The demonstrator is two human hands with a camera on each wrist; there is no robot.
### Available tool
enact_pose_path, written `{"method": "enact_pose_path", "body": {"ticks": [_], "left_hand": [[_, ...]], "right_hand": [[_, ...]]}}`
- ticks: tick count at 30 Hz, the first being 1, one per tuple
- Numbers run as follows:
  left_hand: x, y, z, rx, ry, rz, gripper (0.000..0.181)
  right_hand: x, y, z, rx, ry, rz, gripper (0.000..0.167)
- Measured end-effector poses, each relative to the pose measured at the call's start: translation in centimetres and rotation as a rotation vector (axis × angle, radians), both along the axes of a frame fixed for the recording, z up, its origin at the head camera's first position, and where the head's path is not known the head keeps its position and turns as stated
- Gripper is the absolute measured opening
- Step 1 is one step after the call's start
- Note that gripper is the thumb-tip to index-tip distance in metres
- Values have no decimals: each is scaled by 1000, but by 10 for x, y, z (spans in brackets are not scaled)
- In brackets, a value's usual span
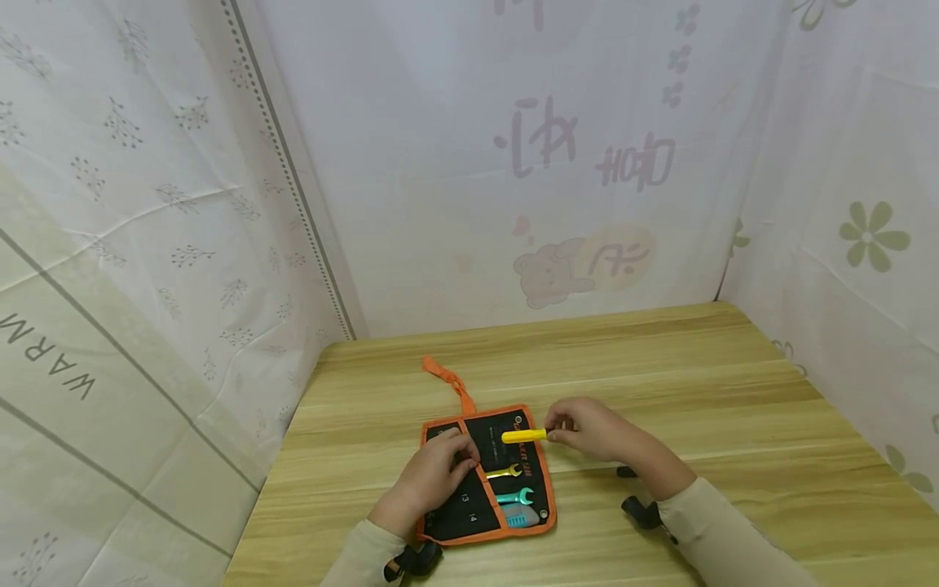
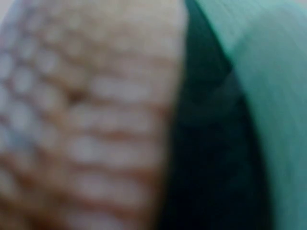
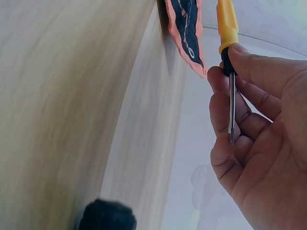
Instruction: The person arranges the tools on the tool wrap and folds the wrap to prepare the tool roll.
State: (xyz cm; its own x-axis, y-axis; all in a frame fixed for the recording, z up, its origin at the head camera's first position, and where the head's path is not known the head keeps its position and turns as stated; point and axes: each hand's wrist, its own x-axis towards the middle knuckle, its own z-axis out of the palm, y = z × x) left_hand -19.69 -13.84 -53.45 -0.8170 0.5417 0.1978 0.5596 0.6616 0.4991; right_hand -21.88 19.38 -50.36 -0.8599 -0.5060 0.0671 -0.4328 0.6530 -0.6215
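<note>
A black tool pouch (image 1: pixel 528 522) with orange trim lies unfolded on the table. Two open-end wrenches, one gold (image 1: pixel 504 472) and one teal (image 1: pixel 517 496), stick out of its slanted pocket, along with a light-blue ridged item (image 1: pixel 521 515) of unclear kind. My left hand (image 1: pixel 431 477) pinches the pocket's orange edge. My right hand (image 1: pixel 597 430) holds a screwdriver (image 3: pixel 228 26) by the black collar between thumb and fingers. Its yellow handle points left over the pouch; the metal shaft lies along the curled fingers. The left wrist view is mostly blurred skin and dark fabric.
An orange strap (image 1: pixel 449 378) extends from the pouch's far edge across the wooden table (image 1: pixel 623 350). Printed fabric (image 1: pixel 440 204) hangs behind and on both sides. Black wrist-camera mounts (image 1: pixel 641 513) sit by both sleeves.
</note>
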Motion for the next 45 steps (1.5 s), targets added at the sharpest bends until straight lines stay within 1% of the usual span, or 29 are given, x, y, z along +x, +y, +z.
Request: {"method": "enact_pose_path", "body": {"ticks": [3, 9, 16, 20, 28, 34, 39, 45], "left_hand": [[1, 0, 0, 1, -1, 2, 12], [1, 0, 2, -1, 0, 3, 13], [1, 0, 2, -3, -4, -3, 9], [1, 0, 2, 2, -4, -1, 11], [2, 1, 1, 6, 8, 7, 11], [2, 0, 2, 0, 5, 8, 8], [3, 1, 4, 3, 7, -2, 10], [4, 1, 4, 6, 36, -22, 12]], "right_hand": [[-1, -4, 1, 17, 6, 8, 4], [-1, -13, 3, 19, 2, 24, 6], [-3, -20, -1, 22, 6, 49, 7], [-3, -25, -2, 25, 13, 61, 7], [-1, -35, 0, 28, 8, 59, 8], [-2, -40, -3, 30, 6, 72, 8], [-3, -43, -7, 22, 10, 99, 7], [-5, -46, -7, 22, 3, 121, 6]]}}
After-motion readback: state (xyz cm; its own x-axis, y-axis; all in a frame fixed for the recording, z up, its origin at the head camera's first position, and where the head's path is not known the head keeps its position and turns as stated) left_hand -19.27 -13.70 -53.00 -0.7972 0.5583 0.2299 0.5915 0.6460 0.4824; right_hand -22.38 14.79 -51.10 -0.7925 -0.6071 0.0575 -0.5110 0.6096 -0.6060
